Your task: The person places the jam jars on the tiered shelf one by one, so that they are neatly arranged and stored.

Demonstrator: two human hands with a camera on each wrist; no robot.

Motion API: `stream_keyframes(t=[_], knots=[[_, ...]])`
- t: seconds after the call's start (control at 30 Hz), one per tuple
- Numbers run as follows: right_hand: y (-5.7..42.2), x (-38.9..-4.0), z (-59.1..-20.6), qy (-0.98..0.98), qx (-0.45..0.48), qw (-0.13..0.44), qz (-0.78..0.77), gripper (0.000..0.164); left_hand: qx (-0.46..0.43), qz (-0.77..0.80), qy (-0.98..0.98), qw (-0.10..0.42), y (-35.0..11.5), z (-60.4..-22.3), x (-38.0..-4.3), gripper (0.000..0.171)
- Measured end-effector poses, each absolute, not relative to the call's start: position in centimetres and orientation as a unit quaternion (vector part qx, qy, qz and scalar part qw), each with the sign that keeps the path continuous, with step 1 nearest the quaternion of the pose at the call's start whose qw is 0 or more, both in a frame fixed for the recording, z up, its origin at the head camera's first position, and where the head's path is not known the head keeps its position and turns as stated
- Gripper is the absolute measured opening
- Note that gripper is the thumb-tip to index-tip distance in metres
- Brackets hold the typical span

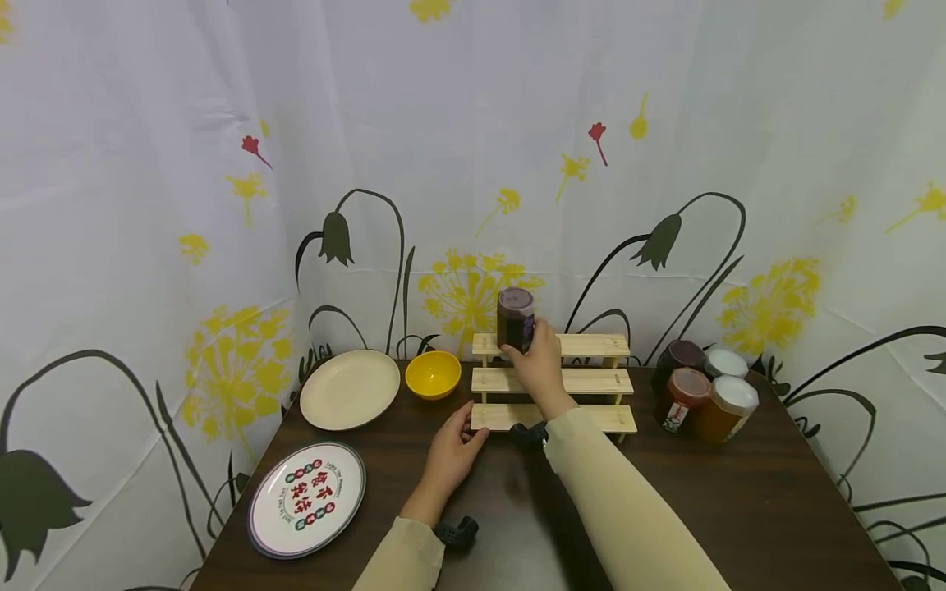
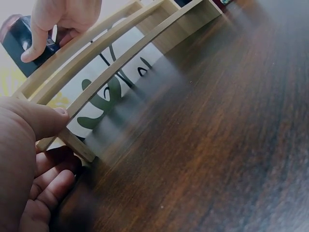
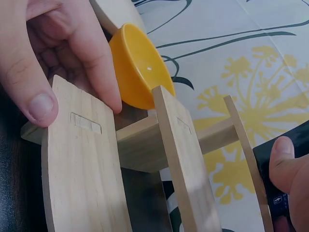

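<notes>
A three-step wooden rack (image 1: 554, 380) stands on the dark table. My right hand (image 1: 542, 361) grips a dark jar with a purplish lid (image 1: 515, 316) at the left end of the top step. In the right wrist view, only the jar's dark side and my right thumb (image 3: 284, 157) show at the edge. My left hand (image 1: 452, 450) pinches the left end of the lowest step, thumb on its upper face and fingers around the end, as the left wrist view shows. Whether the jar's base touches the step is hard to tell.
Several lidded jars (image 1: 691, 386) stand right of the rack. On the left are a yellow bowl (image 1: 433, 375), a cream oval plate (image 1: 351, 390) and a white plate with red lettering (image 1: 306, 501). A patterned curtain (image 1: 458, 164) hangs behind the table.
</notes>
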State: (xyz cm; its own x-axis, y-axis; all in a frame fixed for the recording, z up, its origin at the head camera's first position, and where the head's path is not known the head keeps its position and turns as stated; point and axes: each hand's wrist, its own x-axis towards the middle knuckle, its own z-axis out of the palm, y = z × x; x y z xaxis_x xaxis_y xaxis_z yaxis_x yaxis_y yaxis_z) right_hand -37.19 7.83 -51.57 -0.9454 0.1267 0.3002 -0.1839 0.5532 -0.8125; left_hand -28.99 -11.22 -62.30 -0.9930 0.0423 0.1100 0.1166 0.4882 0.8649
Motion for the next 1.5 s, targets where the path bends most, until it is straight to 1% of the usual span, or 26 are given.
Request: stream_keyframes(t=[0.33,0.5,0.6,0.7,0.9,1.17,1.3,1.5], knots=[[7.7,-37.3,-51.6,-0.864,0.023,0.155,0.478,0.082,-0.049,-0.510,-0.858,0.041,-11.3,-62.1,-28.9,0.064],[8.5,-36.8,-51.5,-0.841,0.037,0.119,0.526,0.091,-0.048,-0.510,-0.858,0.042,-11.3,-62.0,-28.9,0.064],[9.3,-35.9,-51.8,-0.807,0.039,0.107,0.580,0.092,-0.050,-0.508,-0.859,0.043,-11.2,-62.0,-28.7,0.064],[10.1,-35.0,-52.3,-0.782,0.051,0.114,0.610,0.088,-0.049,-0.506,-0.860,0.044,-11.1,-62.0,-28.6,0.064],[11.1,-33.4,-53.0,-0.776,0.083,0.132,0.611,0.076,-0.048,-0.506,-0.860,0.041,-11.2,-62.1,-28.6,0.063],[12.6,-31.9,-53.1,-0.777,0.093,0.147,0.606,0.069,-0.042,-0.506,-0.861,0.041,-11.3,-62.7,-28.4,0.064],[13.6,-31.1,-52.9,-0.786,0.092,0.170,0.587,0.065,-0.039,-0.509,-0.859,0.038,-11.3,-62.6,-28.5,0.064],[15.4,-29.5,-53.0,-0.802,0.077,0.205,0.556,0.063,-0.045,-0.510,-0.858,0.039,-11.1,-62.1,-28.7,0.064]])
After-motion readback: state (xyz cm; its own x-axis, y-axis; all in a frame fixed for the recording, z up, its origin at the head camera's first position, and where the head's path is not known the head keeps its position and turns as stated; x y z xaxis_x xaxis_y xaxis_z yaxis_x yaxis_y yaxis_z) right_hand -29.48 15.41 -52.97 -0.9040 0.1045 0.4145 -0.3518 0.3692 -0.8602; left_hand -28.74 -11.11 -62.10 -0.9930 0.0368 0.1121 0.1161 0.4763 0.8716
